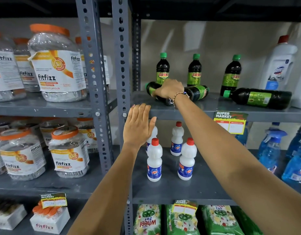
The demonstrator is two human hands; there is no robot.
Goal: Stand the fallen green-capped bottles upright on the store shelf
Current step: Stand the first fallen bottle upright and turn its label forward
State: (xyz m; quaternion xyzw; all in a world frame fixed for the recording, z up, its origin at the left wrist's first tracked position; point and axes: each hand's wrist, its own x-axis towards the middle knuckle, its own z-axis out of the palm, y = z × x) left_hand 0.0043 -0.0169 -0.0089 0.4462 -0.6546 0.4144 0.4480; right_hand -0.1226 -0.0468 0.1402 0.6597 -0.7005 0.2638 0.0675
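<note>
Three dark green-capped bottles stand upright at the back of the grey shelf [205, 107]: the left upright bottle [162, 68], the middle upright bottle [194, 69] and the right upright bottle [231, 73]. Three more lie on their sides. My right hand [170, 89] is wrapped over the leftmost fallen bottle [150, 89], which rests on the shelf. A second fallen bottle [198, 92] lies just behind my wrist. A third fallen bottle [258, 97] lies at the right with its cap pointing left. My left hand [138, 124] hovers flat with fingers apart, in front of the shelf edge, holding nothing.
A large white red-capped bottle [278, 65] stands at the shelf's right end. Small white red-capped bottles [154, 160] and blue spray bottles [270, 150] fill the shelf below. Grey uprights [121, 65] separate this bay from the jars [56, 65] on the left. A yellow price tag [230, 122] hangs on the shelf edge.
</note>
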